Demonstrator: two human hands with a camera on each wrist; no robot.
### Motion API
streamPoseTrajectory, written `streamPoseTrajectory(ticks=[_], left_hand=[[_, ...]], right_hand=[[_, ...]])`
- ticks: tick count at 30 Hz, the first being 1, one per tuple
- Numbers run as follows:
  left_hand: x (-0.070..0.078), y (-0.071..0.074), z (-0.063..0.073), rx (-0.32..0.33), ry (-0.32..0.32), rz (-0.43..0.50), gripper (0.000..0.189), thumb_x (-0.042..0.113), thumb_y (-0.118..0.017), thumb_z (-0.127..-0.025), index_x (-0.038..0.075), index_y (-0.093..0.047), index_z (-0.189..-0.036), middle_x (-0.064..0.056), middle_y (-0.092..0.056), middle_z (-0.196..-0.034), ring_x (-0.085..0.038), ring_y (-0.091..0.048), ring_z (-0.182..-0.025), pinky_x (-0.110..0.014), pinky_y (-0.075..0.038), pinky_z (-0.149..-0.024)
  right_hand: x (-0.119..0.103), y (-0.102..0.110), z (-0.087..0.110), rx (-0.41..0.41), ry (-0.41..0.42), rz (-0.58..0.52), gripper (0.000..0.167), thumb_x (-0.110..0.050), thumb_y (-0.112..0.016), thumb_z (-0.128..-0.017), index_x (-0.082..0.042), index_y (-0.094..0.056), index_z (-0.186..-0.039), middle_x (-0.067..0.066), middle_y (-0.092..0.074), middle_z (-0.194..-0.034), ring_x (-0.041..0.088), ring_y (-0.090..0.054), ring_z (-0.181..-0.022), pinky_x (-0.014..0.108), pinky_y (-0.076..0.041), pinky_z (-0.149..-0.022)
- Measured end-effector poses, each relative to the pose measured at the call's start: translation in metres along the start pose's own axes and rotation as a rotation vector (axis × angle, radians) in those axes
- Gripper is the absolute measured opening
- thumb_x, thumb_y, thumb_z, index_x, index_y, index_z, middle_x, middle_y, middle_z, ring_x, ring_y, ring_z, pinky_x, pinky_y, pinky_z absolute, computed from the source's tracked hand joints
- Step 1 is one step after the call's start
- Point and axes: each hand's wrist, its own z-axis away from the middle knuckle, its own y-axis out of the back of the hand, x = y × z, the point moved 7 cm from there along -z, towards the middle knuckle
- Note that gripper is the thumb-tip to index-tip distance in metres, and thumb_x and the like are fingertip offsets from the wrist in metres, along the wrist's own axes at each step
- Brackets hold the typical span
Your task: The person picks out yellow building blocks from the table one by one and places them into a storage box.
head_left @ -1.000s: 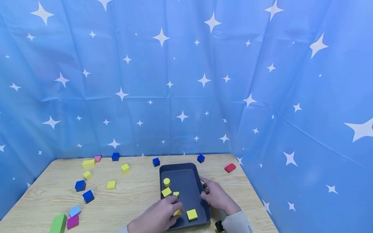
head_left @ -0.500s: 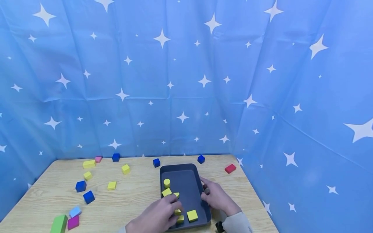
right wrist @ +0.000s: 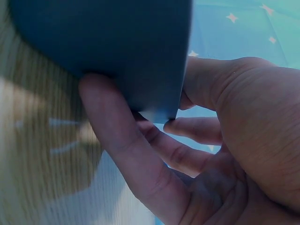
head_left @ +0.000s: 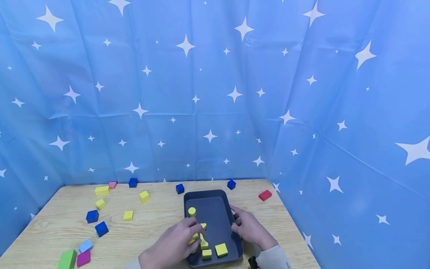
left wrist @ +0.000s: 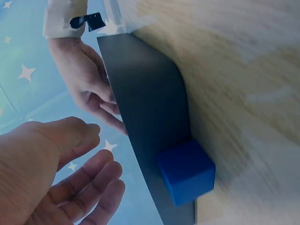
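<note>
My left hand hangs over the left side of a dark rectangular tray, its fingers loosely bent. In the left wrist view, nothing shows between the thumb and fingers. Close to these fingertips are several yellow blocks, partly hidden by the hand. Nearer the tray's front lie a small yellow block and a flat yellow block; farther back stands a yellow cylinder. My right hand grips the tray's right wall, thumb at the rim and fingers against the outside.
Yellow blocks, blue cubes, a green block, a light blue block and a magenta block lie on the left of the wooden table. Two blue cubes flank the tray's far end. A red block lies right.
The left hand has shifted slightly left and back within the tray, uncovering yellow blocks near the front and covering one behind the cylinder's near side. The right hand keeps its grip.
</note>
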Motion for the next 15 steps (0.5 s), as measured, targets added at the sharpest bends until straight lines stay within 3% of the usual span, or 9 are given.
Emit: streamPoseTrajectory(ticks=[7,15], left_hand=[[-0.012,0.012,0.003,0.08,0.012,-0.071,0.018,0.019,-0.092,-0.103,0.024,-0.085,-0.118,0.005,-0.075,-0.119,-0.002,-0.062,-0.098,-0.022,-0.063,-0.08],[-0.022,0.028,0.004,0.195,0.001,-0.149,0.02,0.019,-0.095,-0.099,0.019,-0.087,-0.117,0.002,-0.078,-0.115,-0.002,-0.061,-0.089,-0.022,-0.06,-0.073]], right_hand=[[-0.001,0.001,0.0,0.0,0.002,0.005,0.077,-0.003,-0.072,-0.107,-0.008,-0.044,-0.179,0.023,-0.075,-0.131,0.023,-0.073,-0.084,0.04,-0.063,-0.053],[-0.001,0.001,0.0,0.001,0.003,0.008,0.077,-0.002,-0.072,-0.107,-0.008,-0.045,-0.179,0.024,-0.075,-0.132,0.024,-0.074,-0.089,0.04,-0.065,-0.055]])
